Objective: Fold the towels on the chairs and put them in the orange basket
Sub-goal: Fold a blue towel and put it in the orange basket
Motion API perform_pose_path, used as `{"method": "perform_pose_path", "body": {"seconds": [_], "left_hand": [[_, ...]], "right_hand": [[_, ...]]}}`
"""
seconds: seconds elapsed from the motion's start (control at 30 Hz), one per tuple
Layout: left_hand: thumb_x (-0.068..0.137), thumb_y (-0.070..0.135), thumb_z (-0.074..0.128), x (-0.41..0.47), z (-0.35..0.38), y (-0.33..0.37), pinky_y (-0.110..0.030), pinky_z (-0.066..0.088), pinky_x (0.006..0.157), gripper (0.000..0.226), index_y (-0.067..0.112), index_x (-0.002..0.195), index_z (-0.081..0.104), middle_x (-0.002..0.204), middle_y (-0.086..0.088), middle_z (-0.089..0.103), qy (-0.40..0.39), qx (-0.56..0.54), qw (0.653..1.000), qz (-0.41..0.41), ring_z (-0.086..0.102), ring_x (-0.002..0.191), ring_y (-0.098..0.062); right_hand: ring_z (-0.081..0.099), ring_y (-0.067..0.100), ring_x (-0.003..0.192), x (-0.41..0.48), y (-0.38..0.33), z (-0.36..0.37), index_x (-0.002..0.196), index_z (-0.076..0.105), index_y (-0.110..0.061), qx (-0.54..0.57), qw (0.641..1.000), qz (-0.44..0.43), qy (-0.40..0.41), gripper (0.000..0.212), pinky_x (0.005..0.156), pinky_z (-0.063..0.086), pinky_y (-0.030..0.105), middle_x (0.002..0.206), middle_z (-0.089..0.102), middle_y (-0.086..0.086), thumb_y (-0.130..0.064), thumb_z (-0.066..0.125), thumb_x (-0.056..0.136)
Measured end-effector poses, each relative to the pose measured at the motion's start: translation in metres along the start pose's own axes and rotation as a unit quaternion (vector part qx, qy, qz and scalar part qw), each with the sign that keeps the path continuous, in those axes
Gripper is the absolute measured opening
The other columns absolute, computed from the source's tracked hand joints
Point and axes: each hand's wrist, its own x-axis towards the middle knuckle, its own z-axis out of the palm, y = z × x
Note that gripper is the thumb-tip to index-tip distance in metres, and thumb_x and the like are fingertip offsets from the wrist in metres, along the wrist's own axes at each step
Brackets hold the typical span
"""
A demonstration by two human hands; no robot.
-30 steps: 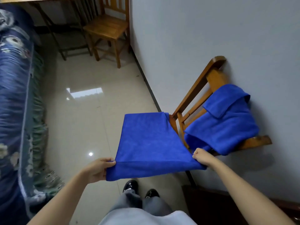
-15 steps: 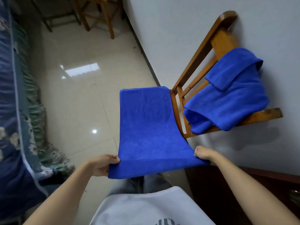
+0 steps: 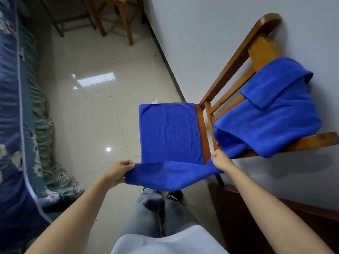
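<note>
A blue towel (image 3: 169,132) lies spread over the seat of a wooden chair (image 3: 236,57) by the wall, and its near edge sags off the front of the seat. My left hand (image 3: 117,171) pinches the near left corner. My right hand (image 3: 219,160) pinches the near right corner, close to the chair's back post. A second blue towel (image 3: 275,114) hangs crumpled over the chair's backrest. No orange basket is in view.
A bed with a blue flowered cover (image 3: 16,125) runs along the left. Another wooden chair (image 3: 117,13) stands at the far end of the tiled floor (image 3: 88,110). Dark wooden furniture (image 3: 256,213) sits at the lower right against the grey wall.
The towel's far part has settled flat on the seat, and the near edge now sags between my hands instead of being stretched taut. The view has tilted further down.
</note>
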Motion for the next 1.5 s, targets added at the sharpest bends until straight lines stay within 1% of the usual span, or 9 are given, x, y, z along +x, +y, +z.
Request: {"method": "perform_pose_path", "body": {"seconds": [0.17, 0.37, 0.5, 0.7, 0.93, 1.07, 1.23, 1.37, 1.5], "left_hand": [[0.094, 0.010, 0.052, 0.031, -0.002, 0.019, -0.034, 0.048, 0.065, 0.015, 0.010, 0.084, 0.064, 0.082, -0.010, 0.061, 0.118, -0.048, 0.986, 0.111, 0.054, 0.073, -0.021], [0.091, 0.007, 0.057, 0.090, -0.017, 0.046, -0.034, 0.050, 0.069, 0.008, 0.007, 0.089, 0.065, 0.081, -0.009, 0.064, 0.174, -0.120, 0.967, 0.144, 0.057, 0.074, -0.020], [0.089, 0.005, 0.059, 0.129, -0.029, 0.068, -0.032, 0.050, 0.070, 0.007, 0.007, 0.090, 0.066, 0.080, -0.007, 0.065, 0.170, -0.133, 0.965, 0.151, 0.059, 0.074, -0.018], [0.088, 0.006, 0.061, 0.193, -0.039, 0.098, -0.030, 0.050, 0.070, 0.009, 0.010, 0.081, 0.066, 0.078, -0.004, 0.064, 0.193, -0.160, 0.955, 0.156, 0.058, 0.072, -0.016], [0.091, 0.006, 0.055, 0.259, -0.040, 0.129, -0.022, 0.047, 0.061, 0.017, 0.015, 0.080, 0.065, 0.076, 0.001, 0.064, 0.200, -0.146, 0.951, 0.184, 0.057, 0.067, -0.009], [0.090, 0.008, 0.057, 0.295, -0.040, 0.139, -0.013, 0.047, 0.050, 0.014, 0.015, 0.083, 0.066, 0.077, 0.002, 0.065, 0.212, -0.146, 0.950, 0.175, 0.060, 0.059, -0.002], [0.089, 0.012, 0.059, 0.339, -0.039, 0.150, -0.009, 0.047, 0.050, 0.006, 0.010, 0.092, 0.065, 0.079, 0.000, 0.064, 0.226, -0.136, 0.951, 0.159, 0.057, 0.068, -0.009], [0.092, 0.017, 0.056, 0.364, -0.044, 0.157, -0.015, 0.045, 0.048, 0.011, 0.015, 0.083, 0.062, 0.080, -0.002, 0.060, 0.150, -0.128, 0.971, 0.135, 0.056, 0.063, -0.009], [0.095, 0.017, 0.051, 0.375, -0.049, 0.166, -0.021, 0.040, 0.050, 0.017, 0.018, 0.079, 0.058, 0.065, 0.007, 0.063, 0.072, -0.165, 0.980, 0.087, 0.055, 0.054, -0.007]], "right_hand": [[0.053, 0.034, 0.103, 0.028, -0.027, 0.007, 0.093, 0.037, -0.011, 0.114, 0.985, 0.001, 0.129, 0.008, 0.075, 0.037, 0.031, 0.106, 0.054, 0.014, -0.014, 0.034, 0.099], [0.055, 0.037, 0.105, 0.088, -0.054, 0.016, 0.108, 0.053, -0.004, 0.221, 0.944, 0.028, 0.244, 0.025, 0.087, 0.045, 0.043, 0.114, 0.058, 0.020, -0.016, 0.032, 0.100], [0.052, 0.025, 0.088, 0.121, -0.069, 0.019, 0.098, 0.042, -0.010, 0.252, 0.931, 0.034, 0.264, 0.012, 0.071, 0.039, 0.032, 0.095, 0.051, 0.012, -0.015, 0.032, 0.100], [0.049, 0.020, 0.081, 0.177, -0.095, 0.026, 0.114, 0.044, -0.004, 0.288, 0.911, 0.028, 0.292, 0.022, 0.061, 0.037, 0.027, 0.094, 0.049, 0.009, -0.016, 0.031, 0.101], [0.043, 0.018, 0.083, 0.256, -0.121, 0.019, 0.113, 0.045, 0.001, 0.273, 0.908, -0.007, 0.318, 0.022, 0.070, 0.032, 0.027, 0.085, 0.045, 0.001, -0.011, 0.032, 0.100], [0.044, 0.023, 0.080, 0.302, -0.127, 0.028, 0.106, 0.043, -0.005, 0.264, 0.917, -0.003, 0.299, 0.017, 0.067, 0.030, 0.029, 0.090, 0.047, 0.009, -0.013, 0.029, 0.101], [0.047, 0.027, 0.078, 0.347, -0.128, 0.035, 0.097, 0.035, -0.013, 0.235, 0.931, 0.008, 0.280, 0.010, 0.063, 0.030, 0.028, 0.093, 0.052, 0.014, -0.017, 0.028, 0.101], [0.049, 0.034, 0.105, 0.373, -0.129, 0.043, 0.105, 0.047, -0.005, 0.129, 0.950, 0.022, 0.282, 0.020, 0.069, 0.036, 0.033, 0.114, 0.053, 0.018, -0.018, 0.032, 0.100], [0.044, 0.035, 0.112, 0.382, -0.132, 0.054, 0.110, 0.049, -0.004, 0.021, 0.955, 0.026, 0.294, 0.023, 0.077, 0.045, 0.044, 0.127, 0.047, 0.017, -0.018, 0.036, 0.099]]}}
